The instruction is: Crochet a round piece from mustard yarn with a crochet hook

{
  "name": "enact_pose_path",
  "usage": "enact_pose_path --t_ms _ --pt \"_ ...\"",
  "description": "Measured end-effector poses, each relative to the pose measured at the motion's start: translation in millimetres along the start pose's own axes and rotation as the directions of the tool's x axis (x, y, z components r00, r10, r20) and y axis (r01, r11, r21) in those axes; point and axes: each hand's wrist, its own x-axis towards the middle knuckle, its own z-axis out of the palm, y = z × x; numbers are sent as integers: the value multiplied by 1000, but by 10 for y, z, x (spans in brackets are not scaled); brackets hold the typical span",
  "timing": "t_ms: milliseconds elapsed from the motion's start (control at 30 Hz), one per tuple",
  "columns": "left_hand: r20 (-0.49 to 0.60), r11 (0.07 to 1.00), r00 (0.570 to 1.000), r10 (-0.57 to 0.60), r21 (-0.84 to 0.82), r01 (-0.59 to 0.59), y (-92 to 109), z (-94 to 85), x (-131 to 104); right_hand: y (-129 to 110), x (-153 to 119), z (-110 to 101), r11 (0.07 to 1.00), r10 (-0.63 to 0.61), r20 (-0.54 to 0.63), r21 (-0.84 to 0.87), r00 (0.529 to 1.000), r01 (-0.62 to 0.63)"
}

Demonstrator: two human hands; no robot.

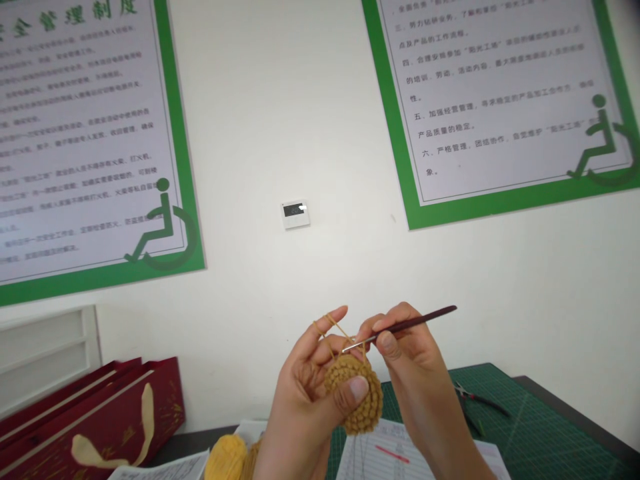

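My left hand [313,393] is closed on a round, mustard-coloured crochet piece [357,417], its thumb pressed flat across the front. Mustard yarn [340,325] loops around the raised left index finger and runs down toward the piece. In my right hand [413,360] a crochet hook [420,320] with a dark handle is gripped like a pencil. Its metal tip points left, just above the top edge of the crochet piece, near the strand. Whether the tip passes through a stitch I cannot tell.
Below lie a green cutting mat [530,420], pliers [483,400] and lined paper [370,453] with a red pen [393,455]. A yellow yarn ball [226,459] sits left of my hands. Red gift bags [125,427] stand further left. Behind is a wall with a thermostat [295,215] and posters.
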Motion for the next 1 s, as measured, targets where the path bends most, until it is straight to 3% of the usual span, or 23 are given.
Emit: enact_pose_path --t_ms 367,733,1000 --pt "30 997 997 -64 -51 65 47 -58 -23 -103 20 10 997 45 57 59 997 -48" --pt "47 994 997 -56 -94 60 52 -41 -24 -138 47 -107 987 -139 177 -53 974 150" --pt "37 994 998 -55 -90 58 50 -25 -38 -172 22 -51 966 -225 160 -93 961 241"
